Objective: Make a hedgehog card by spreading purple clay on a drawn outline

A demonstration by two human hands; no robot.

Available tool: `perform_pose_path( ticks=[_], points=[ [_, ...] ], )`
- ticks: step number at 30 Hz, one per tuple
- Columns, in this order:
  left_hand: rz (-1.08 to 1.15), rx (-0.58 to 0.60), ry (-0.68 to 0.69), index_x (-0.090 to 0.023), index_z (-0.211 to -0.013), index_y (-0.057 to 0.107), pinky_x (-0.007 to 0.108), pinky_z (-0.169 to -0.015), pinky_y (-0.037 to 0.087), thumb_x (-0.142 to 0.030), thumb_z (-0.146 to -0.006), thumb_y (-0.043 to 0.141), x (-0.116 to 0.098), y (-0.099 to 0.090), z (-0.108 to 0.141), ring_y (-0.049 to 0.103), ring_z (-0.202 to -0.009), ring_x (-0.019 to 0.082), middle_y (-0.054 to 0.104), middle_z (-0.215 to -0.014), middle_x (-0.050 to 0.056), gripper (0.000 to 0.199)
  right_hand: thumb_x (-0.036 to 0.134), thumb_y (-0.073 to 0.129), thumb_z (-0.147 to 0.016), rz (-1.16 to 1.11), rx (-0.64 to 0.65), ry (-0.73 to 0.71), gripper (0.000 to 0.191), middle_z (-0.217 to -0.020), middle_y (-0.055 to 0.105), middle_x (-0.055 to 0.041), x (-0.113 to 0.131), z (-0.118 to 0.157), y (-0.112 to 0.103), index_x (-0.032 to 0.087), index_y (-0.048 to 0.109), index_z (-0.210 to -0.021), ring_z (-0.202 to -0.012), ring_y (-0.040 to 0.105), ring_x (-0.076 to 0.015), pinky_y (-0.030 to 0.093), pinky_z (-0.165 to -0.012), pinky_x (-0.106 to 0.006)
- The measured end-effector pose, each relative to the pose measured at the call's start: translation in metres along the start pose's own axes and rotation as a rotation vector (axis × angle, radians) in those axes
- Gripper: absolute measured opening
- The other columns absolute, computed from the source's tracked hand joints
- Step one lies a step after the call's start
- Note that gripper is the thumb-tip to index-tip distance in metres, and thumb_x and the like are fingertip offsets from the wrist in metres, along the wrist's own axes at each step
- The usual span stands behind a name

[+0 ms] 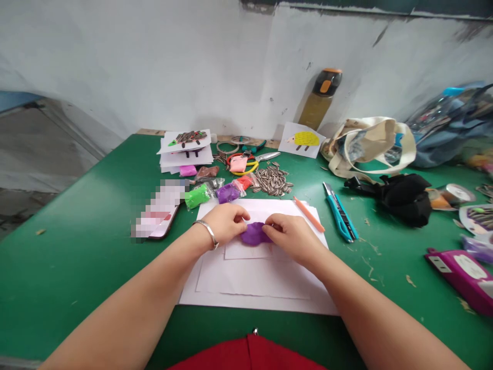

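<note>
A flattened piece of purple modelling clay [254, 235] lies on a small white card [246, 252], which rests on larger white paper sheets [254, 280]. My left hand [225, 226], with a silver bracelet at the wrist, has its thumb and fingers closed at the clay's left edge. From the other side, my right hand [290, 234] pinches the clay's right edge. An orange clay tool [309, 214] lies on the paper beyond my right hand. Bags of green clay [197, 196] and purple clay [228, 192] sit just past the paper.
Sunflower seeds [272, 180] are heaped behind the paper, near scissors [252, 163]. Seed-covered hedgehog cards [185, 141] are stacked at back left; a yellow hedgehog card [302, 140] leans by a bottle [321, 97]. A phone [162, 210] lies left, a blue utility knife [341, 213] right.
</note>
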State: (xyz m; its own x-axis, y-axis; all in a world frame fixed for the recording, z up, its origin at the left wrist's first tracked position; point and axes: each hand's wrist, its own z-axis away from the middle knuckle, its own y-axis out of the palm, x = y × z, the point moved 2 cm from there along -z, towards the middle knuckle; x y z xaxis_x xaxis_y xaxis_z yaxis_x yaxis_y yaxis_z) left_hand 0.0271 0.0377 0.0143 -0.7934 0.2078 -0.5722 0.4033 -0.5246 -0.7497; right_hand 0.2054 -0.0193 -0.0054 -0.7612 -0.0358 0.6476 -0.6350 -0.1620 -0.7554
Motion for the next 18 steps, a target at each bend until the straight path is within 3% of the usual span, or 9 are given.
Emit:
perform_pose_path(
  ticks=[8, 12, 14, 18],
  points=[
    [-0.144, 0.021, 0.010, -0.019, -0.102, 0.072, 0.024, -0.069, 0.045, -0.023, -0.078, 0.059, 0.001, 0.002, -0.002, 0.066, -0.077, 0.017, 0.072, -0.081, 0.000, 0.027, 0.042, 0.045, -0.089, 0.087, 0.042, 0.043, 0.037, -0.057, 0.056, 0.0015, -0.005, -0.003, -0.007, 0.021, 0.049, -0.058, -0.056, 0.048, -0.0144, 0.030, -0.054, -0.029],
    [-0.174, 0.023, 0.013, -0.019, -0.103, 0.072, 0.025, -0.070, 0.044, -0.023, -0.079, 0.060, 0.001, 0.003, -0.003, 0.066, -0.079, 0.018, 0.073, -0.084, 0.001, 0.027, 0.036, 0.043, -0.089, 0.083, 0.046, 0.031, 0.039, -0.051, 0.052, 0.0033, -0.009, -0.004, -0.016, 0.021, 0.045, -0.053, -0.052, 0.046, -0.0129, 0.040, -0.075, -0.036],
    [-0.178, 0.024, 0.016, -0.020, -0.103, 0.072, 0.025, -0.070, 0.044, -0.023, -0.080, 0.060, 0.001, 0.004, -0.003, 0.066, -0.079, 0.018, 0.073, -0.085, 0.001, 0.027, 0.032, 0.045, -0.087, 0.076, 0.053, 0.004, 0.038, -0.049, 0.050, 0.0041, -0.010, -0.005, -0.019, 0.021, 0.045, -0.050, -0.050, 0.046, -0.0122, 0.039, -0.087, -0.040],
    [-0.172, 0.022, 0.021, -0.020, -0.104, 0.072, 0.026, -0.070, 0.044, -0.023, -0.080, 0.059, 0.001, 0.005, -0.004, 0.066, -0.080, 0.019, 0.073, -0.085, 0.001, 0.027, 0.025, 0.049, -0.082, 0.054, 0.028, 0.000, 0.029, -0.052, 0.053, 0.0048, -0.013, -0.006, -0.018, 0.022, 0.051, -0.054, -0.050, 0.048, -0.0125, 0.039, -0.091, -0.042]
  ],
)
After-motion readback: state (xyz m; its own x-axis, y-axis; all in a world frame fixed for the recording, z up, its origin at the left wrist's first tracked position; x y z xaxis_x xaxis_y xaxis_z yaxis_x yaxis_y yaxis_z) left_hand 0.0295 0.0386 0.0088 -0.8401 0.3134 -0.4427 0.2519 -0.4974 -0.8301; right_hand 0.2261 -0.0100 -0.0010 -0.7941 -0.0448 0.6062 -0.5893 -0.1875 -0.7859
